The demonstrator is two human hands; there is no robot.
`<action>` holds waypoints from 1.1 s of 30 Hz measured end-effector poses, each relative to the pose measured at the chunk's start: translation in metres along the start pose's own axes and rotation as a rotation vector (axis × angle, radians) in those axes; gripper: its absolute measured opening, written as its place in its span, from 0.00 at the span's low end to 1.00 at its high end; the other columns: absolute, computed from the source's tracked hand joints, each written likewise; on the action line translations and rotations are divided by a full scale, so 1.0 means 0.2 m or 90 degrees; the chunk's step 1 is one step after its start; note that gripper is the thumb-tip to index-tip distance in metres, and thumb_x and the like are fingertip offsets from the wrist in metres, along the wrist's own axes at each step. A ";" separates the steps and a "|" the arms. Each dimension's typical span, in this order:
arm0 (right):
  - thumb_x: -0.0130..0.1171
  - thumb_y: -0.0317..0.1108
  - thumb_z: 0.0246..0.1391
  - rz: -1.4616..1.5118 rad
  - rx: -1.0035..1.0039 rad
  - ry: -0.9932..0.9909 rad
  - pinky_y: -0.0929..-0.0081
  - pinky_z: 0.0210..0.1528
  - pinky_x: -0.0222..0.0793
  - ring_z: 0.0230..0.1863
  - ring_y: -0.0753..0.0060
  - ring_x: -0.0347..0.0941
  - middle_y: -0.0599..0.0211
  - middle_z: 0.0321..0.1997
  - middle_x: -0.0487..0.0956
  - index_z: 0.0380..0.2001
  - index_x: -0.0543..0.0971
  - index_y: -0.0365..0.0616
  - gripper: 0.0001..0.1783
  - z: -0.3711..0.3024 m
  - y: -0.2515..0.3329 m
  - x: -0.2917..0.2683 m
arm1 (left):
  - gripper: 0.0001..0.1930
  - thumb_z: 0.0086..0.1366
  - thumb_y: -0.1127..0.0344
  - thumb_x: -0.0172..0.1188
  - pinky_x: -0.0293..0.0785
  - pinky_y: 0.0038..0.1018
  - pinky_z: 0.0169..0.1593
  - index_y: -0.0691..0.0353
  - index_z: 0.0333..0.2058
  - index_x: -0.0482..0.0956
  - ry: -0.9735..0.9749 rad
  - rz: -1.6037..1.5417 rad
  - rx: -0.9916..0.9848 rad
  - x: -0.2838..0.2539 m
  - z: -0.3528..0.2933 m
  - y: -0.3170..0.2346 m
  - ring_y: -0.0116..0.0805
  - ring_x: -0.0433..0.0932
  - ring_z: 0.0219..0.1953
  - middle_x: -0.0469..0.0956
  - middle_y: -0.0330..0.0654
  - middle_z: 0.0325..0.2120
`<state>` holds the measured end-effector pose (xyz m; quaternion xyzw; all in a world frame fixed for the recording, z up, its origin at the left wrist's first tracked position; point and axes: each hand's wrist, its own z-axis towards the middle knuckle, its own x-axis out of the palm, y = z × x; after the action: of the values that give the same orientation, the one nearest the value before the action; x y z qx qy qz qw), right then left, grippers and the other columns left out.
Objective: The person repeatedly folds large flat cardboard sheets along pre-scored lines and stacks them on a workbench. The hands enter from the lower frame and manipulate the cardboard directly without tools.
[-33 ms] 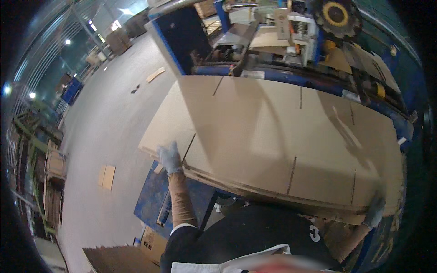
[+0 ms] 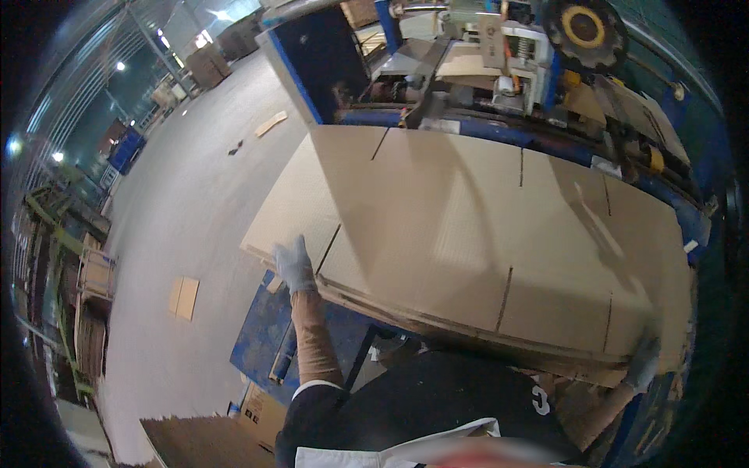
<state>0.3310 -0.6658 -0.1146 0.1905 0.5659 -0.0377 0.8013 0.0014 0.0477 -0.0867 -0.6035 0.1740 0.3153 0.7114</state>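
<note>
A broad tan cardboard sheet (image 2: 437,218) with dark slots cut along its two long edges lies before me, on top of several more sheets whose edges show at the near side. My left hand (image 2: 295,267), in a pale grey glove, rests on its near left edge beside a slot. Its fingers are stretched out and apart on the cardboard. At the near right corner my right hand (image 2: 644,365), also gloved, touches the edge of the sheets. It is shaded and blurred, so how its fingers are bent does not show.
Along the far edge of the sheets runs a machine with a blue roller bar (image 2: 499,134), a blue side panel (image 2: 318,66) and a dark wheel (image 2: 583,27). A blue metal table (image 2: 261,331) stands under my left forearm. Cardboard pieces (image 2: 183,298) lie on the grey floor.
The view has shifted very slightly. Both hands stay at the same places on the cardboard, and the sheets have not visibly moved.
</note>
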 end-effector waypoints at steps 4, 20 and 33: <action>0.45 0.52 0.62 0.088 0.075 0.042 0.65 0.58 0.65 0.58 0.61 0.69 0.57 0.64 0.68 0.61 0.68 0.49 0.29 0.10 0.04 0.04 | 0.41 0.59 0.51 0.60 0.52 0.37 0.66 0.82 0.59 0.58 -0.027 -0.318 -0.010 -0.03 0.03 0.01 0.52 0.60 0.64 0.60 0.65 0.60; 0.54 0.37 0.58 0.966 -0.030 -0.016 0.66 0.56 0.66 0.53 0.62 0.70 0.57 0.55 0.73 0.55 0.71 0.37 0.24 0.47 0.43 -0.59 | 0.28 0.64 0.51 0.54 0.62 0.35 0.58 0.56 0.60 0.66 0.034 -0.809 -0.062 -0.16 0.21 -0.08 0.39 0.67 0.56 0.70 0.47 0.53; 0.55 0.32 0.49 0.280 -0.822 0.094 0.55 0.62 0.63 0.58 0.51 0.70 0.61 0.52 0.77 0.44 0.78 0.50 0.16 -0.69 0.73 -0.55 | 0.18 0.65 0.72 0.53 0.69 0.34 0.55 0.70 0.53 0.72 0.415 -0.507 0.201 -0.19 -0.33 -0.20 0.39 0.74 0.50 0.72 0.48 0.54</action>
<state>0.2089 -0.5009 -0.0145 -0.2126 0.4760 0.4840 0.7028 0.0083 -0.0284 -0.0454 -0.5750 0.1887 -0.2127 0.7671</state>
